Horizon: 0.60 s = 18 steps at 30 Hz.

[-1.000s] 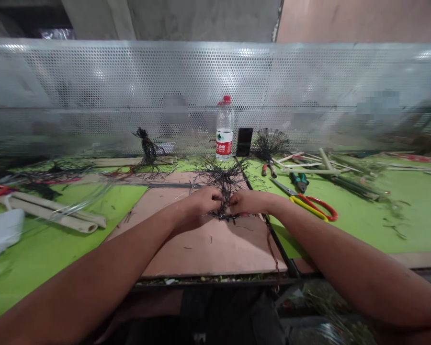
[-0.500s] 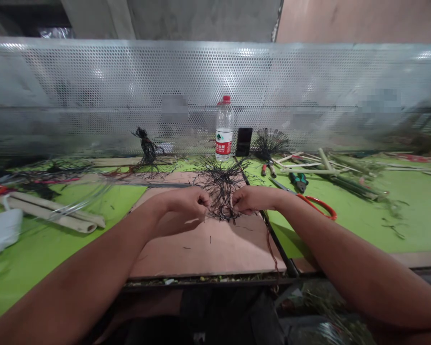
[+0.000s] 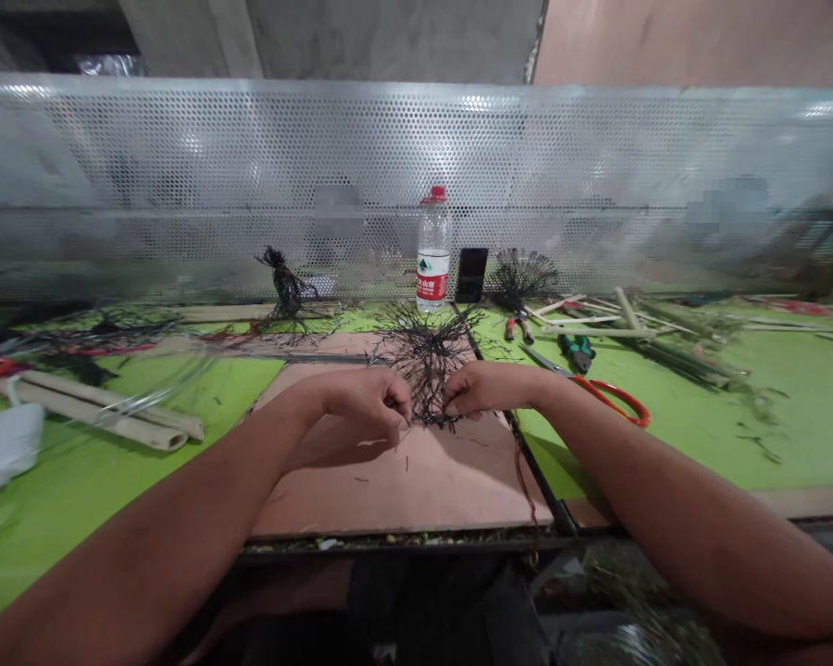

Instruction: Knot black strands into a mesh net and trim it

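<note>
A spiky bundle of thin black wires [image 3: 425,356] stands over a brown board [image 3: 416,472] in the middle of the green table. My left hand [image 3: 367,400] pinches its lower left side with closed fingers. My right hand [image 3: 490,387] pinches the lower right side, fingers closed too. The wire tips fan out upward and sideways above both hands. What lies between the fingertips at the bundle's base is partly hidden.
Red-handled scissors [image 3: 607,393], green pliers [image 3: 578,350] and bamboo sticks [image 3: 659,342] lie to the right. A water bottle [image 3: 433,250], a dark phone [image 3: 472,274] and more wire bundles [image 3: 286,287] stand by the perforated metal screen [image 3: 180,185]. Pale tubes [image 3: 104,412] lie left.
My two hands drew slightly apart from the bundle's middle and now pinch its two sides. The wire bundle stayed over the board and spread a little wider.
</note>
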Motion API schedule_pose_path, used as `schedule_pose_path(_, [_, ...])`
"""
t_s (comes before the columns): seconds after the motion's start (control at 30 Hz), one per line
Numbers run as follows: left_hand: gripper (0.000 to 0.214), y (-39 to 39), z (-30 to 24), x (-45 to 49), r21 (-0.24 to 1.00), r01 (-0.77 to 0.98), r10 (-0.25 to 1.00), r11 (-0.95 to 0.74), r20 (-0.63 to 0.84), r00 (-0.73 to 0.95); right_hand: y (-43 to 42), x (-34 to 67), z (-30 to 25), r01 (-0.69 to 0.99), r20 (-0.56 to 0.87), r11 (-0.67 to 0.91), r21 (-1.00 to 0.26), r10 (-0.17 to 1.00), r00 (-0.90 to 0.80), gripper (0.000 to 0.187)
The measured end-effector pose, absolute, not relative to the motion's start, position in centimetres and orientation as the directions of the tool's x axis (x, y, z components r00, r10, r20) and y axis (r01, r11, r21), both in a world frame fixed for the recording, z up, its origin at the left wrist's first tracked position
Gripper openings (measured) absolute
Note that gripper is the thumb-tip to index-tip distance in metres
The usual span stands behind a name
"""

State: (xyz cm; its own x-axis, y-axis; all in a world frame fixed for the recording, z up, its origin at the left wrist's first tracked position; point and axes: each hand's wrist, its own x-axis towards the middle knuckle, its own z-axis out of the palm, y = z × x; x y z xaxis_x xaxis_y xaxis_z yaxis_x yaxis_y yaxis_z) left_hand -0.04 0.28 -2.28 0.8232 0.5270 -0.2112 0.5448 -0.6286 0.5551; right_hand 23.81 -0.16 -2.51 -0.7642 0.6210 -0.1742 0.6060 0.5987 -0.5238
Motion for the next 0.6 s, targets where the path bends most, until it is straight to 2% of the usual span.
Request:
schedule_pose_path(0.13, [0.018, -0.1, -2.3, 0.3, 0.592, 0.518, 0.506, -0.617, -0.206, 0.838, -0.8, 23.2, -2.2, 0.600, -0.078, 0.624, -0.502, 0.658, -0.749, 0.013])
schedule_pose_path(0.3, [0.018, -0.1, -2.5, 0.7, 0.626, 0.430, 0.555, -0.650, 0.005, 0.832, -1.5, 22.9, -1.7, 0.519, 0.067, 0.687, -0.509, 0.633, -0.771, 0.024])
schedule_pose_path(0.43, [0.020, -0.5, -2.2, 1.4, 0.675, 0.372, 0.590, -0.637, 0.117, 0.799, -1.5, 22.8, -1.9, 0.435, 0.114, 0.711, -0.552, 0.582, -0.805, 0.009])
schedule_pose_path(0.6, [0.020, -0.8, -2.5, 2.4, 0.664, 0.337, 0.622, -0.668, 0.249, 0.742, -1.1, 22.8, -2.4, 0.441, 0.129, 0.652, -0.616, 0.636, -0.760, 0.021])
